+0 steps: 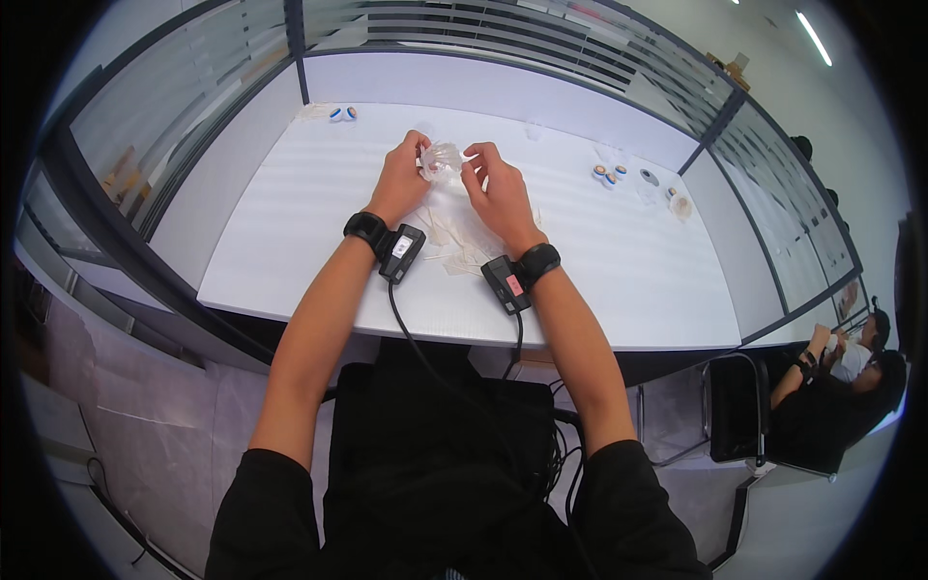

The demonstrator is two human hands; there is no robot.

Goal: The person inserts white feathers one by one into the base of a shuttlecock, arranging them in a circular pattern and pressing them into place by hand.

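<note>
Clear plastic wrapper sits pinched between my left hand and right hand, fingers closed on it; I'd pull gently, above the paper scraps.

A small crumpled clear plastic wrapper — translucent, with something pinkish inside — sits upper centre of the frame, raised above the white table, pinched at both sides.
</note>
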